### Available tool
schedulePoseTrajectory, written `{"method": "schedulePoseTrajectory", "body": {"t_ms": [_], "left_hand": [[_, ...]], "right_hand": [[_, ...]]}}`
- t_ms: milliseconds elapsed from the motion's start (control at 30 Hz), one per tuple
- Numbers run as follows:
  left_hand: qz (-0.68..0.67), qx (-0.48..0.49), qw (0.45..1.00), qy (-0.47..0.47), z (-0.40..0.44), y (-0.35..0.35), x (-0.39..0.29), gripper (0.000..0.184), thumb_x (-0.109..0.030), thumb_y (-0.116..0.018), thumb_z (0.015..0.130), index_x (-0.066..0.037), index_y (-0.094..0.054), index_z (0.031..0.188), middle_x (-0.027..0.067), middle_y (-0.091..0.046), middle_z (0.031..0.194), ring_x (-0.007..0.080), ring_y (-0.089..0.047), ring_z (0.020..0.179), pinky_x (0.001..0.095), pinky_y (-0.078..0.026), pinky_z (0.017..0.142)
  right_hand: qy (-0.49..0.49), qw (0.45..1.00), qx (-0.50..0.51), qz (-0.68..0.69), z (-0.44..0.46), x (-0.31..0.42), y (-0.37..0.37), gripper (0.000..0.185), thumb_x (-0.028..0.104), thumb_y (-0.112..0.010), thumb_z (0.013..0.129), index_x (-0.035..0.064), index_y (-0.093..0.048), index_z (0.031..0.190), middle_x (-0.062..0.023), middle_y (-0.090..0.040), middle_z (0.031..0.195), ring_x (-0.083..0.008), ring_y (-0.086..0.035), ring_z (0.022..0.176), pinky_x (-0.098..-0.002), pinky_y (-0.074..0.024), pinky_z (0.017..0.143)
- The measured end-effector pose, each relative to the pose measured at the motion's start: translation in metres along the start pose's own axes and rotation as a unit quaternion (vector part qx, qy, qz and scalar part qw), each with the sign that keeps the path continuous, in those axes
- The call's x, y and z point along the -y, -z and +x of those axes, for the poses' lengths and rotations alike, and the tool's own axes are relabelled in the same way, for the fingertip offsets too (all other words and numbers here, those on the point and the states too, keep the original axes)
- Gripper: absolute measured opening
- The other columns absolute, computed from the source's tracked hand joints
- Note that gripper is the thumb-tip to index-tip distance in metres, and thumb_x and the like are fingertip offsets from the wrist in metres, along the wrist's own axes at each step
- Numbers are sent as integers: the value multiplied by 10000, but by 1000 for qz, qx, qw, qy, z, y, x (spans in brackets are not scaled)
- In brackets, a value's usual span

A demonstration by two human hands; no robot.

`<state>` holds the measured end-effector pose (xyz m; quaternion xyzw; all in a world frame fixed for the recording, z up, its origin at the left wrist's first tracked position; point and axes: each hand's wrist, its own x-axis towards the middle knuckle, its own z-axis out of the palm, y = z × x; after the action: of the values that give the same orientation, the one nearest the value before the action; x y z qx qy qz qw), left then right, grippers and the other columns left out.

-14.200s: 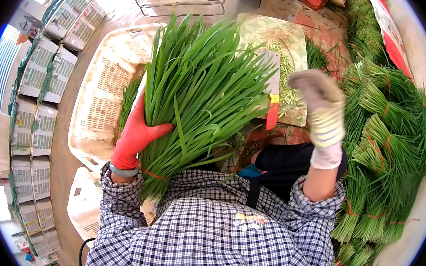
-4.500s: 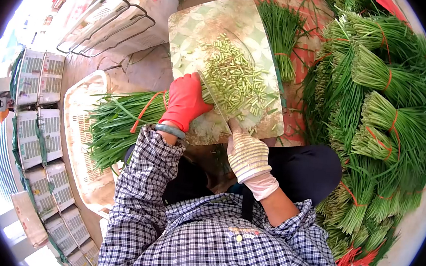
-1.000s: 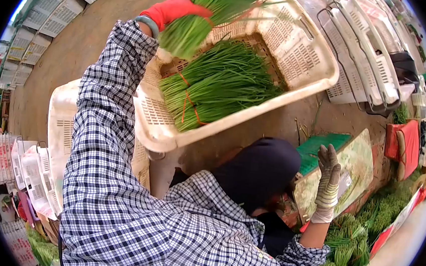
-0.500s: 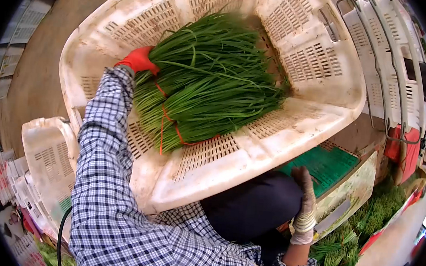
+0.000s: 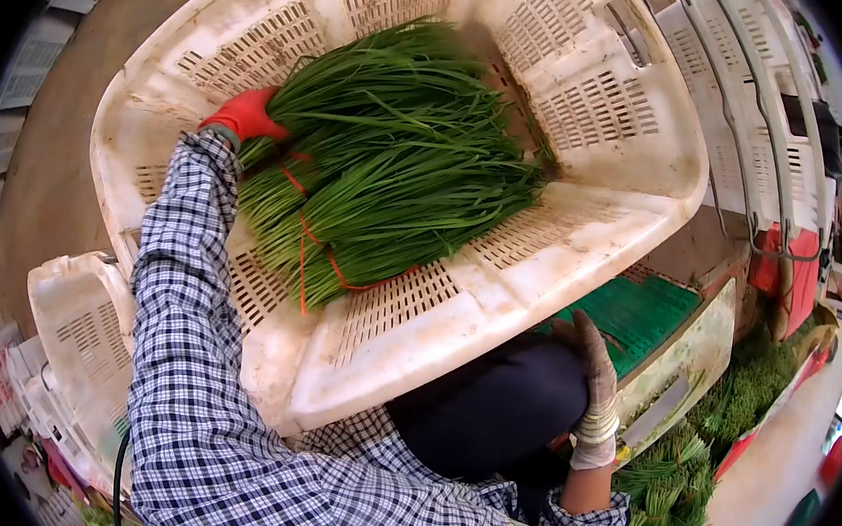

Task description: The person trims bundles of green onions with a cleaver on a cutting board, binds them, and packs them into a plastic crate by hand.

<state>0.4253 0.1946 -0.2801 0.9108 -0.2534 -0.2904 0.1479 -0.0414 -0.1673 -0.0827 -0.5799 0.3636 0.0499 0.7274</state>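
My left hand (image 5: 248,116), in a red glove, is closed round the stem end of a bundle of green garlic chives (image 5: 356,85) inside a big white plastic basket (image 5: 602,223). The fingertips are hidden among the leaves. Nearer to me in the same basket lie more chives (image 5: 416,203), tied with a red band (image 5: 307,229) whose loose end hangs down over the stems. My right hand (image 5: 592,370), in a soiled pale glove, rests against my dark-trousered knee (image 5: 505,393) with its fingers stretched out and nothing in it.
A green slatted surface (image 5: 624,319) lies beyond my right hand, beside a pale board with a knife-like blade (image 5: 655,412). More bundled greens (image 5: 675,491) are at the lower right. White crates with metal handles (image 5: 749,111) stand on the right, another crate (image 5: 84,335) on the left.
The basket, chives and left hand sit slightly further left in view. My left hand keeps its grasp on the bundle. My right hand's fingers have tipped a little to the left.
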Motion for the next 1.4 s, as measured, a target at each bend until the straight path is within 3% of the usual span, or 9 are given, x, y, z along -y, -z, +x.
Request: {"method": "schedulePoseTrajectory", "body": {"t_ms": [100,200,433,633,800,1067,1167,1300,1400], "left_hand": [[-3,-80,997,19,8,-33,25,857,-344,-861,575,-29,-554,1311,199,-674,1148,314,-634,1099,390,-483,964],[-148,122,979,68,1,-19,7,899,-222,-865,631,21,-451,1390,178,-670,1160,258,-642,1059,341,-487,962],[-184,1,983,-3,-18,-43,2,963,-250,-845,639,36,-388,1437,222,-592,1290,278,-575,1191,353,-441,1024],[-146,-6,988,39,-22,-44,-6,972,-290,-841,605,3,-411,1426,244,-571,1295,344,-556,1197,367,-435,1021],[-131,-38,989,50,-27,-45,-15,965,-320,-836,603,-28,-424,1425,223,-602,1258,337,-579,1166,376,-456,986],[-128,-47,988,76,-27,-49,-10,962,-343,-833,601,-61,-432,1428,212,-620,1236,340,-593,1143,383,-464,975],[-118,-27,989,88,-27,-44,-16,972,-339,-839,590,-70,-432,1430,213,-611,1249,347,-589,1146,387,-465,974],[-121,-46,988,89,-31,-45,-19,978,-323,-840,581,-74,-428,1432,217,-612,1244,353,-587,1146,389,-467,972],[-119,-40,988,87,-28,-44,-18,979,-317,-839,580,-73,-424,1433,220,-614,1237,355,-586,1147,390,-467,971]], "right_hand": [[-3,1000,-12,27,0,0,-1,853,569,-616,878,15,-370,1478,-183,-516,1385,-274,-476,1298,-390,-368,1094],[106,984,-29,-140,3,10,5,769,498,-635,877,27,-432,1450,-167,-553,1353,-249,-492,1287,-389,-376,1087],[301,869,-92,-381,81,129,-51,200,31,-597,893,1,-675,1075,-141,-689,1021,-212,-667,955,-313,-505,846],[174,709,138,-670,259,121,-113,249,228,-637,903,91,-701,1101,-114,-708,1078,-276,-663,1005,-374,-498,908],[27,687,195,-699,336,83,-160,428,333,-546,964,157,-562,1353,-121,-550,1389,-341,-541,1251,-445,-431,1063],[138,645,167,-733,350,45,-235,452,447,-619,909,74,-675,1159,-150,-673,1163,-338,-651,1059,-451,-542,868],[182,618,152,-749,364,17,-247,313,317,-634,906,58,-711,1064,-137,-699,1097,-338,-678,1000,-448,-562,823],[253,618,88,-739,358,15,-237,260,260,-608,914,57,-711,1041,-155,-700,1062,-354,-672,989,-441,-564,812],[110,736,75,-664,372,29,-238,264,257,-587,914,53,-682,1052,-169,-700,1000,-380,-657,959,-432,-551,816]]}}
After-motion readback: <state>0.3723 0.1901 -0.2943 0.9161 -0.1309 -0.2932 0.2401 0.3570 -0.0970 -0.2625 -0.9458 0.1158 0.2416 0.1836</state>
